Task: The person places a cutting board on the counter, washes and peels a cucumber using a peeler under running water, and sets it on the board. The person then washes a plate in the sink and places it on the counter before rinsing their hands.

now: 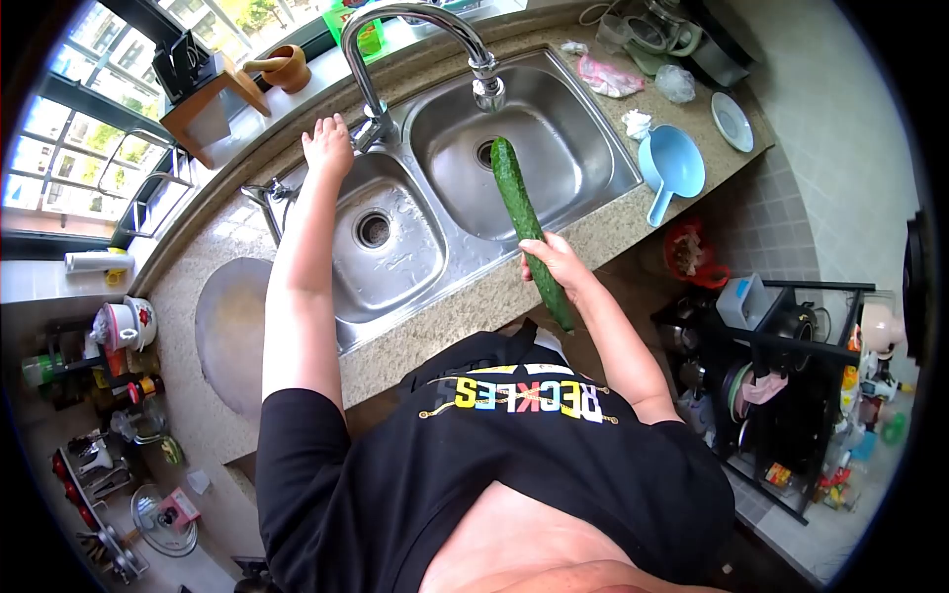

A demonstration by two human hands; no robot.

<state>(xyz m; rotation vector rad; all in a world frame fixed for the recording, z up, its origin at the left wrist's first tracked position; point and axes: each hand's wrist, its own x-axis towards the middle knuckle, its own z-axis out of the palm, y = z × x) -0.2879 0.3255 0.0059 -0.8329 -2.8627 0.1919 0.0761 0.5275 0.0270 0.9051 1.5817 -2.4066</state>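
A long green cucumber [517, 201] is in my right hand [556, 265], whose fingers wrap around its lower half. The cucumber's upper end reaches over the right basin of the steel double sink [539, 94]. My left hand [328, 146] is stretched out behind the left basin, fingers extended, with nothing seen in it. Just right of that hand is the lever of the chrome faucet [374, 130]; whether they touch I cannot tell. The spout [488, 91] arches over the right basin, and no water stream is visible.
A light-blue dipper [672, 160] lies on the counter right of the sink, near a white plate [733, 122]. Left of the sink is a round board [229, 336]. A wooden mortar [287, 69] and a knife block [190, 71] stand by the window. A black rack [781, 336] is at right.
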